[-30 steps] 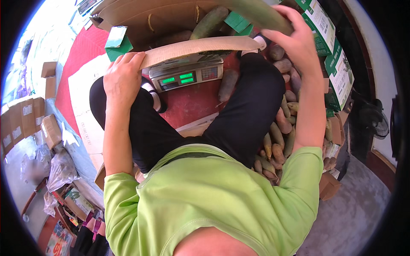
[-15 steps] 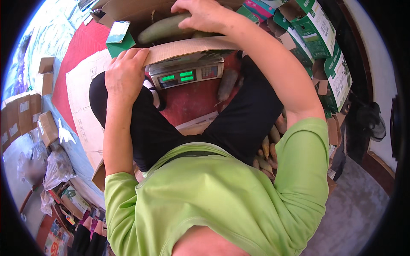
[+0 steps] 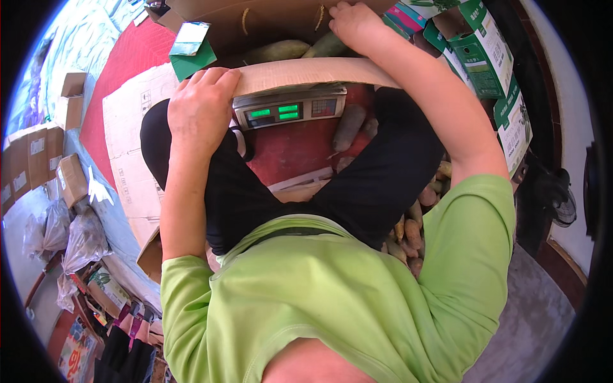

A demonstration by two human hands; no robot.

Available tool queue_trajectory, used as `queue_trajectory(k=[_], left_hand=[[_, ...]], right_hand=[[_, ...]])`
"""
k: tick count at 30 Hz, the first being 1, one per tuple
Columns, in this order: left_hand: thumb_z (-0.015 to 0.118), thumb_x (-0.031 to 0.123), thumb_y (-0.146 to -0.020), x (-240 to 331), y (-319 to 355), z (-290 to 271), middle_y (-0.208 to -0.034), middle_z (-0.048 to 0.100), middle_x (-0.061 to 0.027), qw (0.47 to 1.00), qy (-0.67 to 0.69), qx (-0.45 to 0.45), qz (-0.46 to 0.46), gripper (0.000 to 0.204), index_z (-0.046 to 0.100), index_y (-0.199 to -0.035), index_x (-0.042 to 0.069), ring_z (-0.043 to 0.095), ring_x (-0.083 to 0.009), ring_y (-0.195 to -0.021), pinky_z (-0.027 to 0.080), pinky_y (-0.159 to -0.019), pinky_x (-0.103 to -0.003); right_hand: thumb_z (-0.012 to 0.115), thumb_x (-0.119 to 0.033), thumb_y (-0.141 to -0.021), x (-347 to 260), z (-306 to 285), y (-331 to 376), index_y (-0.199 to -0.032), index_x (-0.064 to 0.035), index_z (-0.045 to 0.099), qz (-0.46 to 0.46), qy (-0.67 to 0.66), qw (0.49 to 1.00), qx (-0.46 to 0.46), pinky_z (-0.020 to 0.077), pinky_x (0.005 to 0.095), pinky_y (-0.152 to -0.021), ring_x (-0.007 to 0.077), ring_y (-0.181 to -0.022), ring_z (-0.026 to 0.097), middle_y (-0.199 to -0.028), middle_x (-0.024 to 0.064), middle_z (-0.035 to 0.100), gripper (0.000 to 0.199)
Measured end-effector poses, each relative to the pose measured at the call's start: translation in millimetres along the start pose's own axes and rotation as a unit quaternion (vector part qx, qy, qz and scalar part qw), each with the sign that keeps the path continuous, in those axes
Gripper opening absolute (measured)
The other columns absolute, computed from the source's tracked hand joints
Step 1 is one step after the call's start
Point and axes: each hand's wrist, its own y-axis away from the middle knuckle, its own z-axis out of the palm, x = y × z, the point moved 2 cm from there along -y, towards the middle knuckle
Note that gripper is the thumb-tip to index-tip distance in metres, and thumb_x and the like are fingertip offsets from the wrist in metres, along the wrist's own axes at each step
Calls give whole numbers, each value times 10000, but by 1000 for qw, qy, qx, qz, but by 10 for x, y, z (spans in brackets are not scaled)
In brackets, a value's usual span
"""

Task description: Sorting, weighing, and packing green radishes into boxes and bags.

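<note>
An open cardboard box [image 3: 211,13] stands in front of me at the top of the view, on a scale [image 3: 290,110] with green-lit displays. My left hand [image 3: 203,102] has its fingers curled over the left end of the box's near flap [image 3: 306,71]. My right hand [image 3: 357,27] is at the box's right side, its bent fingers against the cardboard beside a rope handle [image 3: 320,18]. Inside lie long green vegetables, one pale green vegetable [image 3: 278,51] on the left and a darker green vegetable [image 3: 327,46] near my right hand. The near flap partly hides them.
Brown root vegetables [image 3: 412,233] are heaped beside my right thigh, and another root [image 3: 350,129] lies right of the scale. Green-and-white cartons [image 3: 482,60] are stacked at the right, near a black fan [image 3: 562,201]. Flattened cardboard [image 3: 131,147] lies at left.
My right hand has moved right, away from over the green vegetable to the box's side. Both rope handles now show. My left hand stays on the flap; the whole view has shifted slightly.
</note>
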Motion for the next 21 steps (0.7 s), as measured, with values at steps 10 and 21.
queue_trajectory(k=[10, 21], left_hand=[[601, 39, -752, -19, -15, 39, -923, 658, -9, 1000, 21, -2, 4, 210, 653, -939, 120, 636, -203, -894, 493, -788, -347], [613, 51, -751, -36, -21, 20, -901, 657, -6, 1000, 10, -10, -9, 198, 657, -926, 133, 634, -204, -878, 495, -777, -341]], right_hand=[[602, -142, -825, -41, 6, -79, -986, -71, 683, -27, 41, 997, 63, 494, 301, -659, 158, -902, 603, -883, 14, 662, 194], [704, -127, -632, 551, -1282, 641, -797, -34, 663, 6, -46, 974, 223, 526, 381, -751, 286, -864, 620, -837, 110, 627, 194]])
